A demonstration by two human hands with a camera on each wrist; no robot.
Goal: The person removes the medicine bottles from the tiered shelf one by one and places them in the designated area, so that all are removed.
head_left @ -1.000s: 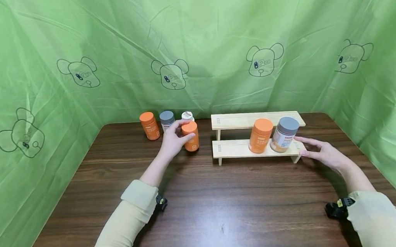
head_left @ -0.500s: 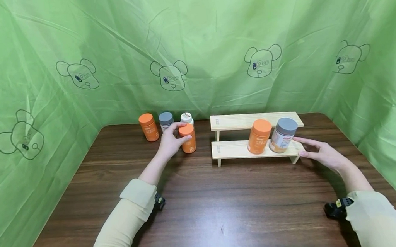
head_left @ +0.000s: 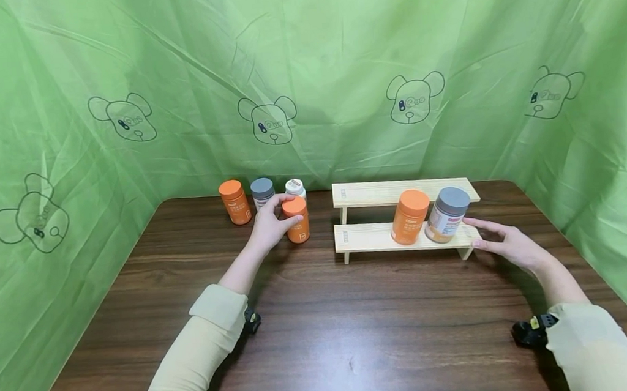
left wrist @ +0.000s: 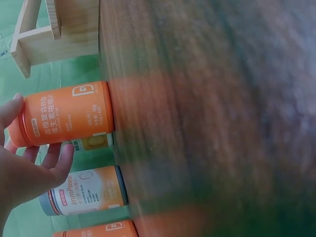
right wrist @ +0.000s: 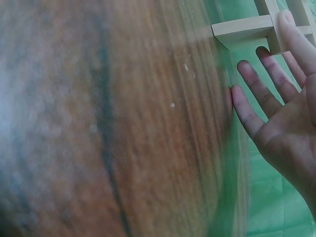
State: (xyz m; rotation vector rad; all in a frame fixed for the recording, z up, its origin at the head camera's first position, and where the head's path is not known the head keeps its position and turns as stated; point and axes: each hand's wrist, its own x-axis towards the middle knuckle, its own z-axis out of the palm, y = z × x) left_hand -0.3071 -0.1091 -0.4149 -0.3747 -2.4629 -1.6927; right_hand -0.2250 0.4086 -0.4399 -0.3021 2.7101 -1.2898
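In the head view my left hand [head_left: 269, 226] holds an orange supplement bottle [head_left: 297, 226] near its cap, thumb on one side and fingers on the other. The left wrist view shows this orange bottle [left wrist: 64, 114] upright, its base at the tabletop. Over on the right, my right hand [head_left: 511, 245] is at the end of a two-tier wooden shelf [head_left: 369, 235], thumb tip by the lower board's end. Its fingers stretch out loosely in the right wrist view. On the lower board stand another orange bottle [head_left: 410, 217] and a grey-capped jar [head_left: 448, 215].
Behind and left of my left hand stand an orange bottle [head_left: 235, 203], a grey-capped jar [head_left: 262, 190] and a white-capped bottle [head_left: 294, 188], partly hidden. The brown wooden table [head_left: 324, 329] meets a green cloth backdrop [head_left: 335, 46] at the back and sides.
My left hand and the orange bottle have shifted slightly left, and more of the white-capped bottle shows behind. My right hand stays at the shelf's end.
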